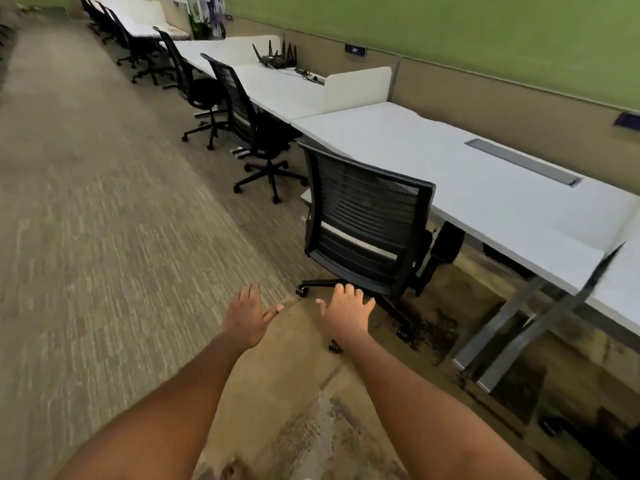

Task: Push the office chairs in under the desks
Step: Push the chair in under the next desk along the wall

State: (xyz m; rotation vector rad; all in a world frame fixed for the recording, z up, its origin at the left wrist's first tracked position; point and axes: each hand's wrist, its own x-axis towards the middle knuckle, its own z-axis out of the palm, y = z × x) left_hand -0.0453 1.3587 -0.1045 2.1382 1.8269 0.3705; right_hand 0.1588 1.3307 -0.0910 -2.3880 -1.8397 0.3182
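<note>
Black mesh backs the nearest chair (367, 216), which stands askew at the front edge of the white worktop (450, 157). One armrest sits beneath the top and the wheeled base is out on the carpet (104, 237). The step in hand looks like the approach to this chair, as neither grip touches it. The left grip (247, 317) and the right grip (346, 315) hover low and side by side on outstretched forearms. Both are palms down with fingers spread, released and holding nothing.

The next move probably calls for raising both palms to the top of the backrest. A level push toward the wall would then square the chair as it rolls, so the armrests clear the worktop's edge. Further along the row, a second chair (239, 98) and a third chair (187, 74) also stand out from their worktops.
</note>
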